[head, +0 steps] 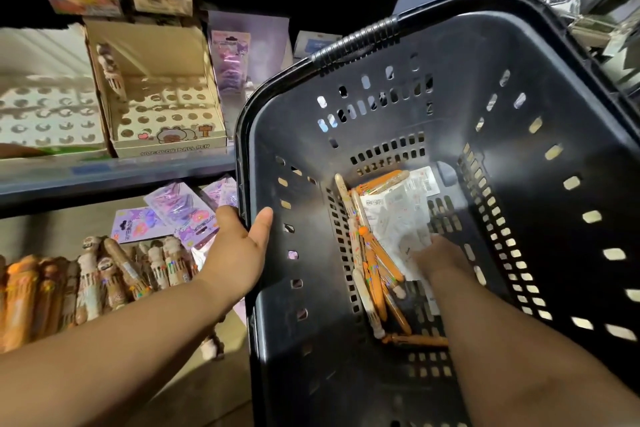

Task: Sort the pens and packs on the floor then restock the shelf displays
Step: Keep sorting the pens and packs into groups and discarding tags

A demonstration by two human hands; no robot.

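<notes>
The left hand [239, 250] clamps the near rim of the black basket [519, 80]. Its thumb is hooked inside the wall and its fingers are out of sight behind it, holding the basket tipped toward the person. The right hand [441, 258] is deep inside, lying on the white packs [394, 215] at the bottom. It is blurred, and I cannot tell whether its fingers have closed on a pack or merely rest there. Just beside that hand lie the loose pens [374, 274], orange and cream, heaped along the low side of the bottom. The danger, as I judge it, is the tilt: if the one-handed hold on the rim slips, the basket could drop and throw its pens among those laid out on the floor. A pack dragged up carelessly could also snag a pen and flick it out. Those pens and packs are all I can see in the basket. Outside it, on the floor to the left, a row of pens [104, 274] lies side by side, with purple packs [173, 211] beyond. On the shelf [104, 173] above, a cardboard display box [162, 114] full of holes shows a single pen [110, 73], and a second holed tray [45, 114] stands beside it.
</notes>
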